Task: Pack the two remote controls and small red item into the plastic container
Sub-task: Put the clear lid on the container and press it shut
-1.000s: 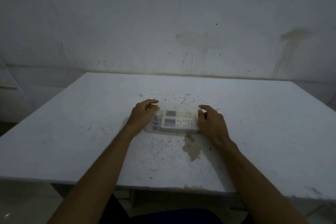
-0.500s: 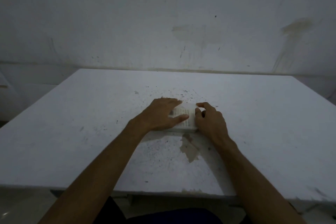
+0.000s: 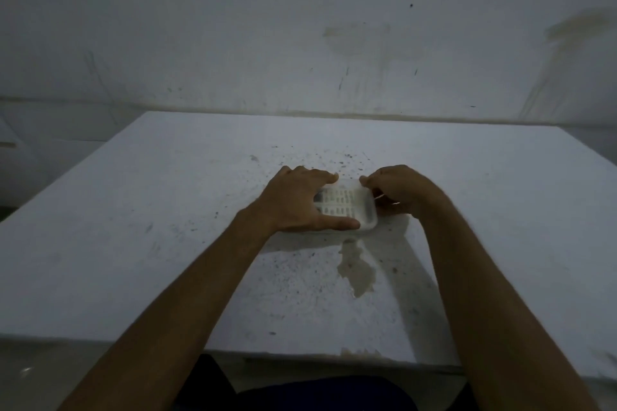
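A clear plastic container (image 3: 366, 223) lies in the middle of the white table (image 3: 133, 210). Two white remote controls (image 3: 340, 203) lie side by side inside it, seen through its clear top. My left hand (image 3: 297, 203) rests flat over the container's left half, thumb along the near edge and fingers along the far edge. My right hand (image 3: 400, 192) pinches the container's right end with curled fingers. The small red item is not visible.
A beige stain (image 3: 357, 272) marks the table just in front of the container, with dark specks around it. A stained white wall (image 3: 334, 27) stands behind the table. The table's front edge (image 3: 300, 352) is near my body.
My left hand has slid from the container's left end onto its top. My right hand has shifted from beside the right end to gripping it with curled fingers.
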Action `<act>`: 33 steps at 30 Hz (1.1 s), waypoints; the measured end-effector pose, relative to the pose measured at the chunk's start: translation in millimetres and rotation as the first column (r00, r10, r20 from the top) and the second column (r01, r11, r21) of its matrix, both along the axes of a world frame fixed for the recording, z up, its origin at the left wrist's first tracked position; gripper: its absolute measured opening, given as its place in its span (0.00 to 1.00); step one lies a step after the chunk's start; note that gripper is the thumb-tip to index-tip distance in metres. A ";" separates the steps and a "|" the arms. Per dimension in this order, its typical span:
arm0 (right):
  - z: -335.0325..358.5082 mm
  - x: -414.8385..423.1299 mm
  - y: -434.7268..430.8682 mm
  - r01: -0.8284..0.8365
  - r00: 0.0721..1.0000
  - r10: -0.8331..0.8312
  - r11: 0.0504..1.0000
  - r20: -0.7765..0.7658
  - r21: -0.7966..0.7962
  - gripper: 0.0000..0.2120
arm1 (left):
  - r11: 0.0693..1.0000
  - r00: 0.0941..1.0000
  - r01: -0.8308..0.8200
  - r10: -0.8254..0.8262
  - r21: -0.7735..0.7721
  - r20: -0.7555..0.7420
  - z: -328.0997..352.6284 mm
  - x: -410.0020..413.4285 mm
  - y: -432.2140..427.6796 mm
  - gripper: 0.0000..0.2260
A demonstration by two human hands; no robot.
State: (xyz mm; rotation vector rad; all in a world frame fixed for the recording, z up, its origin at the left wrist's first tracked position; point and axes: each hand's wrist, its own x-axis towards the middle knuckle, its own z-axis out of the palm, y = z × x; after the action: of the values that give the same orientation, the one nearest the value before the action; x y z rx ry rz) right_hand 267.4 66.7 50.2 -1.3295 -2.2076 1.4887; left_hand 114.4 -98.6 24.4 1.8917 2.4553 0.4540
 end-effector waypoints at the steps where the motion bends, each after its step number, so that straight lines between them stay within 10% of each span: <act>1: -0.4 0.0 3.6 0.008 1.000 -0.010 0.996 -0.016 -0.093 0.11 | 1.000 1.000 -0.005 0.005 -0.007 -0.008 0.1 0.1 0.6 0.54; 7: 6.5 8.6 -2.6 0.039 0.990 -0.077 0.953 -0.115 -0.300 0.14 | 1.000 1.000 -0.010 0.010 -0.008 -0.022 0.1 2.3 -1.6 0.55; 12: -18.0 21.6 -40.8 0.151 0.960 -0.095 0.969 -0.264 0.198 0.14 | 0.999 0.998 -0.041 0.041 0.019 -0.037 0.6 6.1 -0.1 0.55; 18: -25.2 28.7 -53.1 0.185 0.966 -0.140 0.961 -0.216 0.205 0.16 | 0.998 0.999 -0.037 0.039 0.049 -0.022 -7.7 0.6 3.8 0.55; 24: 13.3 13.7 -19.8 -0.124 0.991 0.118 0.987 0.059 0.104 0.13 | 0.999 0.999 -0.025 0.026 0.030 -0.039 -10.1 -2.8 2.8 0.54; 33: 8.3 -18.7 10.7 -0.025 0.991 0.013 0.996 0.132 0.085 0.14 | 0.999 0.998 -0.021 0.024 0.047 -0.050 -8.5 -4.6 3.7 0.53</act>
State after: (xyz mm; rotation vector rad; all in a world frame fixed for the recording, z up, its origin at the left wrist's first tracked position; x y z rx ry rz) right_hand 248.7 77.4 58.5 -1.4197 -2.3419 1.3302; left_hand 109.9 -94.9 15.9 1.9181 2.5219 0.4731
